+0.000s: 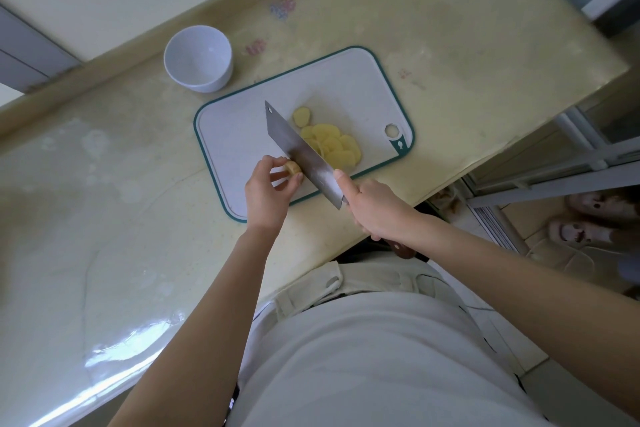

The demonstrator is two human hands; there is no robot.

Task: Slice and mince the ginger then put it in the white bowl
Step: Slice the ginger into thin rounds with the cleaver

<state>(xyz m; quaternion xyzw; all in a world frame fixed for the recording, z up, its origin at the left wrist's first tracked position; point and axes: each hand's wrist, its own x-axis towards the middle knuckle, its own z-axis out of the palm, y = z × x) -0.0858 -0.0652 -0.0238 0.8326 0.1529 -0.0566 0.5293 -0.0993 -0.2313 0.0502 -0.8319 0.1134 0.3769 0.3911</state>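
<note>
On the white cutting board (239,135) with a green rim, my left hand (268,191) pinches a small yellow stub of ginger (293,168) near the board's front edge. My right hand (374,208) grips the brown handle of a cleaver (301,152), whose blade stands against the stub's right side. A pile of several thin ginger slices (332,144) lies right of the blade, with one thicker end piece (300,115) beyond it. The white bowl (198,59) stands empty on the counter, beyond the board's left corner.
The pale yellow counter (104,201) stretches left, with a raised ledge along the wall behind the bowl. Its edge runs diagonally just right of the board, dropping to the floor where a pair of slippers (585,222) lies.
</note>
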